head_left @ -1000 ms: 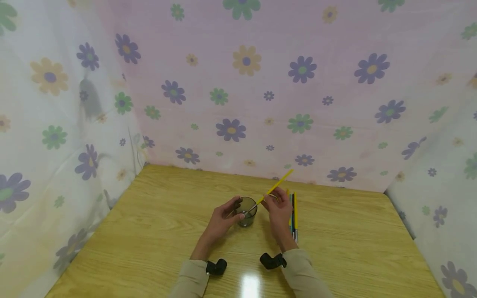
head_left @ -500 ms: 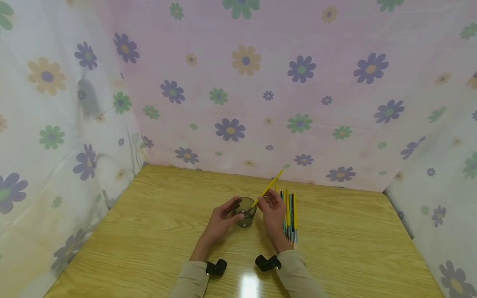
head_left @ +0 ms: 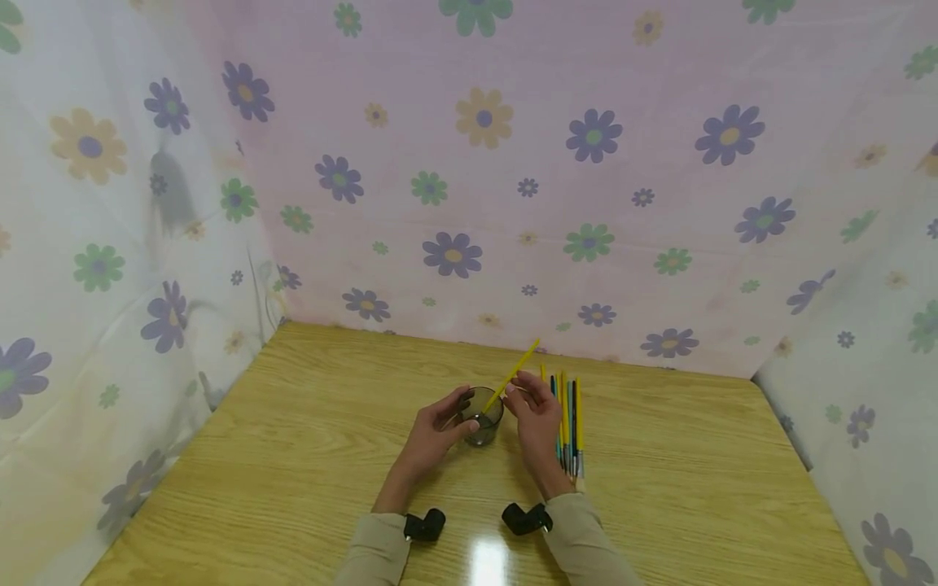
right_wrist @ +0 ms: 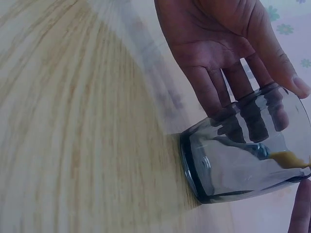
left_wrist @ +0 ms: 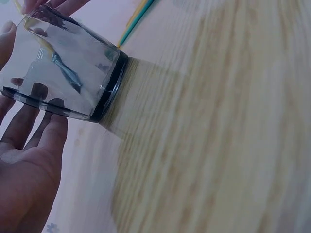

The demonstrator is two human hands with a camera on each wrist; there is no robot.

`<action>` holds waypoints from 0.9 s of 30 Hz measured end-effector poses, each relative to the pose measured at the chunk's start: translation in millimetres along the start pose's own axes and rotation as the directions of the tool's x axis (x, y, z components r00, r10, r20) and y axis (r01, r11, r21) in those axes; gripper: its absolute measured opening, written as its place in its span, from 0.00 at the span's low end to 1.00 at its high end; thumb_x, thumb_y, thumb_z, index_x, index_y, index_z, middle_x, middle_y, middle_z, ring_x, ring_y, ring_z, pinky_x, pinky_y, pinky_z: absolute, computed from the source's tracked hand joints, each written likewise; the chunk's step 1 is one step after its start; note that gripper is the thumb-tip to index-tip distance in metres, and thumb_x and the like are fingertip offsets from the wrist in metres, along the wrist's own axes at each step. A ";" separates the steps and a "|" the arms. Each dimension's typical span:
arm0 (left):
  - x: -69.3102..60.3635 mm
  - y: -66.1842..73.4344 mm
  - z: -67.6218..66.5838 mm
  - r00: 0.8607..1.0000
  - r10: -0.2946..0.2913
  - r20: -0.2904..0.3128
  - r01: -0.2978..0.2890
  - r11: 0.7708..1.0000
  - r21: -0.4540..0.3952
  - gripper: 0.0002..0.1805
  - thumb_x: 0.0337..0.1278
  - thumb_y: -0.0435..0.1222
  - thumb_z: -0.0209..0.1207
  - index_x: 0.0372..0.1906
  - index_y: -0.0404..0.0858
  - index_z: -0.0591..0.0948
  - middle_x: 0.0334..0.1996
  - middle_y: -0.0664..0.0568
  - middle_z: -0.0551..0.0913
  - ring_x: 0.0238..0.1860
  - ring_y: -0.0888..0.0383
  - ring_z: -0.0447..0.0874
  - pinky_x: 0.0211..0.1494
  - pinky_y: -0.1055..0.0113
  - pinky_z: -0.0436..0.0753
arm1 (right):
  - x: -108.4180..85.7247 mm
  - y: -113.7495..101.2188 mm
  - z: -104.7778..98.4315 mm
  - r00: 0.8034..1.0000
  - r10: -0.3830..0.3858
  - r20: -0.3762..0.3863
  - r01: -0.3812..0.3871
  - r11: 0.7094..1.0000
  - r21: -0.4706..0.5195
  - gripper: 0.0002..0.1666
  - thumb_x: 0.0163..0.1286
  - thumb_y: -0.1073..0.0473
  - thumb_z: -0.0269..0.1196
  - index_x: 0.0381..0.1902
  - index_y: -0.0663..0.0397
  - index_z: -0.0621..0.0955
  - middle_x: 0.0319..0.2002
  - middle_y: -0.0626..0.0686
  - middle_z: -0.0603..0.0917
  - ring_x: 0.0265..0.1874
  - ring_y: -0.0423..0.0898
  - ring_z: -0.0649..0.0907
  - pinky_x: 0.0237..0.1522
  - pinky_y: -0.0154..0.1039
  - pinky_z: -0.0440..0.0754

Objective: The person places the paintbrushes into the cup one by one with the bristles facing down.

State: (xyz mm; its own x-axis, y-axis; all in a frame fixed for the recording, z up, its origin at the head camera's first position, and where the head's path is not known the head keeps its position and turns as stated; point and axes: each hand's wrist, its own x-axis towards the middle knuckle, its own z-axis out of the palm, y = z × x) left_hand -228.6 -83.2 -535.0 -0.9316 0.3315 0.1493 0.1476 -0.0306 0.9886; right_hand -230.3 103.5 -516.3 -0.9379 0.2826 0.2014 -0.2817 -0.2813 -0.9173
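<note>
My left hand point(head_left: 432, 435) holds a smoky clear drinking glass point(left_wrist: 73, 73), thumb on the near side and fingers behind it. The glass stands upright on the wooden table. Inside it leans a paintbrush with a yellow handle point(head_left: 523, 358). Its metal ferrule point(left_wrist: 68, 75) and bristles show through the wall, low in the glass. My right hand point(head_left: 538, 411) is beside the glass's right rim. Its fingertips lie close to the handle, loosely bent and not visibly closed round it. Only some of its fingers point(right_wrist: 301, 208) show in the right wrist view.
Several more paintbrushes point(head_left: 570, 423), with yellow, teal and black handles, lie side by side just right of my right hand, bristles toward me. The wooden table point(head_left: 703, 472) is bounded by flower-patterned cloth point(head_left: 454, 203) behind and at both sides.
The yellow brush has moved left and lower into the glass. My right hand moved left with it, then its fingers loosened from the handle. The left hand keeps its hold on the glass.
</note>
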 end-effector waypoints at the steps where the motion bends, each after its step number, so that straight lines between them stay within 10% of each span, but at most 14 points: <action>1: 0.1 0.4 0.2 1.000 0.002 -0.001 -0.002 1.000 0.002 0.37 0.66 0.33 0.66 0.77 0.33 0.65 0.74 0.39 0.69 0.75 0.44 0.65 0.78 0.52 0.67 | -0.5 -0.1 -0.4 1.000 0.003 -0.002 -0.003 1.000 -0.001 0.19 0.71 0.70 0.64 0.57 0.75 0.78 0.48 0.62 0.82 0.40 0.42 0.86 0.45 0.35 0.90; 14: 1.4 1.0 2.4 0.999 0.053 -0.001 -0.053 0.998 0.016 0.36 0.66 0.31 0.65 0.76 0.30 0.65 0.72 0.34 0.69 0.74 0.39 0.66 0.77 0.48 0.68 | -13.6 -7.9 -18.3 0.992 0.122 0.022 -0.121 0.991 -0.050 0.16 0.72 0.66 0.66 0.55 0.64 0.82 0.49 0.61 0.83 0.42 0.47 0.87 0.46 0.38 0.91; 27: -1.1 -0.3 1.8 1.000 -0.010 -0.015 0.010 1.000 0.022 0.37 0.67 0.32 0.64 0.77 0.34 0.64 0.73 0.42 0.71 0.76 0.47 0.65 0.78 0.59 0.67 | -15.0 -43.6 -80.3 0.913 0.408 -0.007 -0.408 0.912 -0.029 0.28 0.78 0.61 0.60 0.70 0.68 0.69 0.47 0.48 0.83 0.42 0.39 0.85 0.55 0.39 0.88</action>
State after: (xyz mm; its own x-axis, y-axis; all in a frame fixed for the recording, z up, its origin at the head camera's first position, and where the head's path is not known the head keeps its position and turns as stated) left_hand -227.0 -81.9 -535.6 -0.9380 0.3173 0.1399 0.1454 -0.0065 0.9893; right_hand -187.7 185.2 -506.9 -0.9697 0.1495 -0.1931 0.1318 -0.3454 -0.9292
